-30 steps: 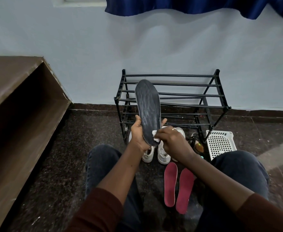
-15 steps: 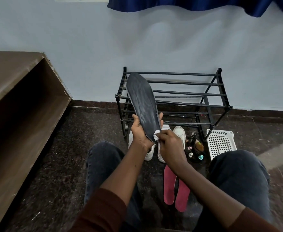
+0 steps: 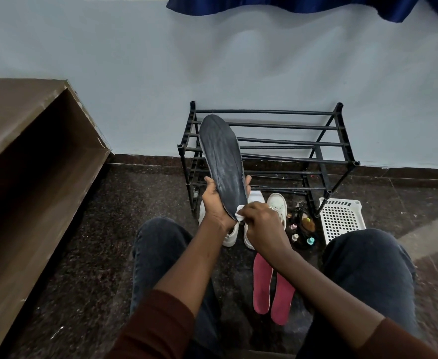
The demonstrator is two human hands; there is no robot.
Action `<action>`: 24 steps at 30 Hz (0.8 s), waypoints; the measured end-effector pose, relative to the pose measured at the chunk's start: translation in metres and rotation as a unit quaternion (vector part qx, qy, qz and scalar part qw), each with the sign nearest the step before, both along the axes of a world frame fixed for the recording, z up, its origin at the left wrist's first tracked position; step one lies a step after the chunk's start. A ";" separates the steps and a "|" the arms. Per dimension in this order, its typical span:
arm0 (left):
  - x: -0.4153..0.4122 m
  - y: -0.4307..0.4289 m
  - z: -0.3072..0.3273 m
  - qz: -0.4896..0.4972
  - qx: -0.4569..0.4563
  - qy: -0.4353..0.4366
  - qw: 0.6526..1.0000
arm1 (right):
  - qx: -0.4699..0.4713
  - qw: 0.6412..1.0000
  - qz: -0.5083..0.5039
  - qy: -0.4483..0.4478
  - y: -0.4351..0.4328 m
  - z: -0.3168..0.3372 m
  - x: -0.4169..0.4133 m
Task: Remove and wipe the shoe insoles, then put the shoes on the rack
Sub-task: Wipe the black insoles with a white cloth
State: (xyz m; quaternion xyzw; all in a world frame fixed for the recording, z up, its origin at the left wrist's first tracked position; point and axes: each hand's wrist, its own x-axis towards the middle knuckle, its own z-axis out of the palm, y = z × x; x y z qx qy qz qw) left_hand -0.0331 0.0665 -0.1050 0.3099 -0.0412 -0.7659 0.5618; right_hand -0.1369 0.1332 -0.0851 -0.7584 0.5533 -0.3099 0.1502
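left hand grips black insole heel | right hand pinches white cloth at its edge

Both arms reach forward with brown sleeves pushed up. The left hand is cupped, its fingers wrapped around the long black rubber insole. The right hand is curled tight, pinching a small white cloth.

Top bars of the black metal shoe rack are wide open; white sneakers and little bottles crowd its foot.
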 end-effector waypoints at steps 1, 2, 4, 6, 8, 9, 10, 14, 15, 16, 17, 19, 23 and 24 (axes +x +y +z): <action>-0.001 0.001 0.000 -0.003 0.001 0.006 1.000 | -0.008 1.000 0.008 0.009 -0.001 0.000 -0.002; -0.003 0.003 0.000 -0.009 0.001 0.011 1.000 | -0.016 1.000 0.013 0.021 -0.004 0.000 -0.004; -0.007 0.006 0.001 -0.033 0.000 -0.006 0.999 | -0.028 0.999 0.013 0.040 -0.014 0.002 -0.004; -0.012 0.012 0.002 -0.053 -0.007 -0.016 0.998 | -0.045 0.997 0.005 0.057 -0.028 0.005 -0.003; -0.016 0.017 0.004 -0.059 -0.008 0.001 0.998 | -0.050 0.996 0.000 0.070 -0.041 0.008 -0.003; -0.017 0.018 0.004 -0.061 -0.009 0.011 0.998 | -0.042 0.997 -0.005 0.070 -0.046 0.010 -0.004; -0.017 0.019 0.004 -0.065 -0.012 0.017 0.998 | -0.029 0.997 -0.009 0.065 -0.050 0.013 -0.006; -0.013 0.012 0.003 -0.062 -0.027 0.002 0.998 | 0.028 0.999 0.007 0.035 -0.045 0.016 -0.011; -0.011 0.009 0.003 -0.059 -0.025 -0.008 0.998 | 0.047 0.999 0.012 0.024 -0.038 0.015 -0.012; -0.009 0.007 0.002 -0.055 -0.024 -0.012 0.998 | 0.059 0.998 0.016 0.015 -0.030 0.013 -0.013; -0.008 0.006 0.002 -0.050 -0.022 -0.007 0.998 | 0.068 0.997 0.020 0.011 -0.021 0.010 -0.014; -0.007 0.005 0.000 -0.042 -0.017 0.001 0.999 | 0.088 0.996 0.023 0.015 -0.008 0.005 -0.016; -0.007 0.011 -0.004 -0.055 -0.015 0.003 0.998 | 0.083 0.996 -0.002 0.028 -0.013 0.004 -0.017; -0.007 0.012 -0.004 -0.060 -0.017 -0.002 0.998 | 0.069 0.997 -0.012 0.027 -0.018 0.006 -0.015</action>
